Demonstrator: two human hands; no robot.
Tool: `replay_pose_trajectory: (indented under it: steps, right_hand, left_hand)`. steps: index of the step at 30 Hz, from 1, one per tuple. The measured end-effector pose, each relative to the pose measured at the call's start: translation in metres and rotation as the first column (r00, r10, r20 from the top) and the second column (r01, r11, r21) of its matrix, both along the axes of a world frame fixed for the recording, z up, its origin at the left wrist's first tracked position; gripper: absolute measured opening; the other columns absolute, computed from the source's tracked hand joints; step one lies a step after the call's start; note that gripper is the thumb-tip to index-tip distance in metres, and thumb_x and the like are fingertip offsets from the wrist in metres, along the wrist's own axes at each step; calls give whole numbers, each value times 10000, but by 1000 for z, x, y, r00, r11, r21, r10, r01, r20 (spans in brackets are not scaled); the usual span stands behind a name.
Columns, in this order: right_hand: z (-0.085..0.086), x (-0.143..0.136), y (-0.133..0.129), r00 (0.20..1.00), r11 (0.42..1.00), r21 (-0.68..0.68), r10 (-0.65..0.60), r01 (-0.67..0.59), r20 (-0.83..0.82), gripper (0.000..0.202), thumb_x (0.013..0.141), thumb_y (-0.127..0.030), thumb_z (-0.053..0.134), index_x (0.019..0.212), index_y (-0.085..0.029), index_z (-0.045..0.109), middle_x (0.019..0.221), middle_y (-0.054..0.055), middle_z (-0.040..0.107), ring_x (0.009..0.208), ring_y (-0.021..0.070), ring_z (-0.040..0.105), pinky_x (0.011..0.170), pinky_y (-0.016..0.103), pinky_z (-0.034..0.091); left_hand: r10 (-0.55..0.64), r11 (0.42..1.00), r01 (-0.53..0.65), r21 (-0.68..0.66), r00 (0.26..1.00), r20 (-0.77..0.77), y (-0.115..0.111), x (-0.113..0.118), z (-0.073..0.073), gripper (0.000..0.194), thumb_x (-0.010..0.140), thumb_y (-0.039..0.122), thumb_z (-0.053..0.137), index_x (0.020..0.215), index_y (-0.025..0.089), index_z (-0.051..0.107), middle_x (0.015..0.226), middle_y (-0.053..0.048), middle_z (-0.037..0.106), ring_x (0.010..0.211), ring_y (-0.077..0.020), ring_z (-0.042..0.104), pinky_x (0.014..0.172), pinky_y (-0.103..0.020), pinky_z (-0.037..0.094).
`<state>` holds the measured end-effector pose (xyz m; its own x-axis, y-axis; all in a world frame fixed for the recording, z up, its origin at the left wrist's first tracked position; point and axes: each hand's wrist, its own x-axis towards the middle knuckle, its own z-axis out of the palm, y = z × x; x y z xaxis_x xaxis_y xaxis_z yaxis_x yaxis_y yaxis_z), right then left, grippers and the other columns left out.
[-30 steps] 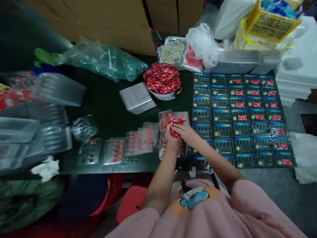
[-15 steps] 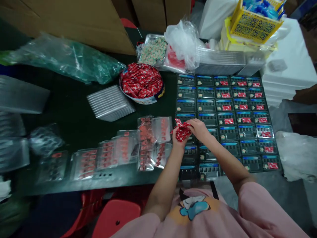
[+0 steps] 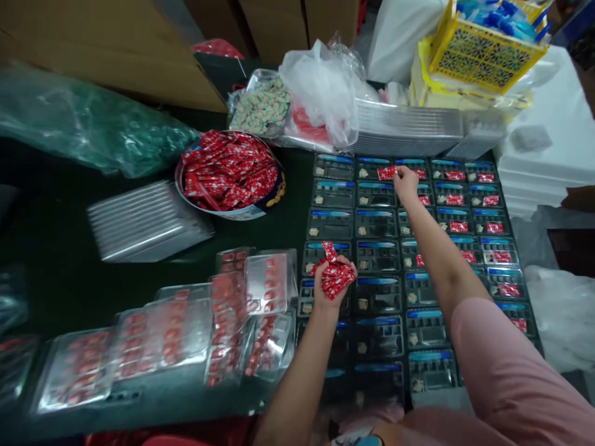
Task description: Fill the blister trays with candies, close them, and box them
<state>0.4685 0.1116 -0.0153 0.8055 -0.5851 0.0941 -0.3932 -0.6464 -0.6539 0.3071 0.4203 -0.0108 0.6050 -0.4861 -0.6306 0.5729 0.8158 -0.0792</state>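
My left hand [image 3: 331, 286] is closed around a bunch of small red-and-white packets [image 3: 338, 277], held above the left columns of black trays. Farther out, my right hand [image 3: 407, 182] pinches a single red packet [image 3: 387, 173] over a black compartment tray [image 3: 374, 162] in the back row. The trays stand in rows and columns; each visible one holds a blue pen-like stick [image 3: 376, 185], and many hold a small pale piece [image 3: 363, 201]. Red packets [image 3: 454, 199] lie in many trays of the right columns. My right forearm hides some of the trays.
A round tub [image 3: 260, 210] heaped with red packets stands left of the trays. Clear plastic packs with red pieces [image 3: 173, 328] lie at the front left. Stacked clear trays [image 3: 149, 220], a white plastic bag [image 3: 320, 93] and a yellow basket [image 3: 488, 56] surround the work area.
My right hand has moved from the bunch in my left hand out to the back row, carrying one red packet. My left hand keeps the bunch. The camera view has shifted.
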Motion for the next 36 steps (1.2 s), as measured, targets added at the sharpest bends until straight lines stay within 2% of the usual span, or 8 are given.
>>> replay_pose_trajectory:
  steps: [7,12,17,19,21,25,30,36]
  right_hand:
    - [-31,42,-15,968,992,-32,-128,124,-217,305,828,-162,539,1101,-133,674,1022,109,720,951,217,649,927,327,459]
    - [-42,46,-19,955,991,-121,-91,59,-283,298,847,-200,570,1124,-140,664,1027,131,707,1001,235,638,947,362,458]
    - [-34,44,-6,988,986,-166,-5,-21,-154,332,796,-211,633,1105,-100,682,1183,186,625,1027,259,611,960,402,453]
    - [-21,37,15,982,981,-99,156,-167,-106,359,807,-238,639,1141,-112,673,1124,151,650,981,233,611,934,374,462]
    - [-3,25,44,878,890,116,455,-441,-148,344,849,-325,620,1130,-136,680,948,81,697,839,183,618,845,317,483]
    - [28,-2,101,430,462,566,880,-683,-200,358,891,-472,547,998,-176,716,765,2,708,581,105,567,642,236,456]
    - [33,-5,125,394,462,606,884,-647,-253,112,759,-226,659,840,-159,698,686,-15,691,558,96,574,587,211,438]
    - [39,5,125,264,321,771,943,-550,-204,288,777,-448,662,779,-162,693,681,18,703,630,129,632,533,209,405]
  left_hand:
    - [-7,1000,7,-8,1000,6,-13,4,7,93,828,218,538,880,154,582,839,-33,625,809,-142,635,843,-350,527]
    - [-14,1000,14,-1,999,30,-21,13,11,91,830,223,542,883,163,585,832,-27,620,799,-139,629,848,-351,526]
    - [-51,998,49,50,998,45,-31,27,8,131,847,265,526,865,159,600,821,-34,605,773,-133,619,901,-354,514]
    - [-59,996,55,67,997,57,-35,32,6,134,851,267,524,860,158,602,832,-40,604,756,-130,615,929,-377,508]
    - [-63,994,56,93,995,71,-39,37,5,121,849,260,534,853,159,602,840,-42,608,736,-128,612,938,-409,508]
    - [-84,990,71,121,991,102,-43,45,3,83,811,246,593,835,166,602,815,-25,608,701,-117,601,920,-410,519]
    - [-66,996,61,62,994,91,-37,48,0,81,783,230,617,844,177,612,816,-10,623,682,-104,588,886,-362,521]
    - [-59,998,56,35,993,99,-24,45,-6,132,749,220,646,868,171,615,838,-8,636,696,-105,604,859,-353,520]
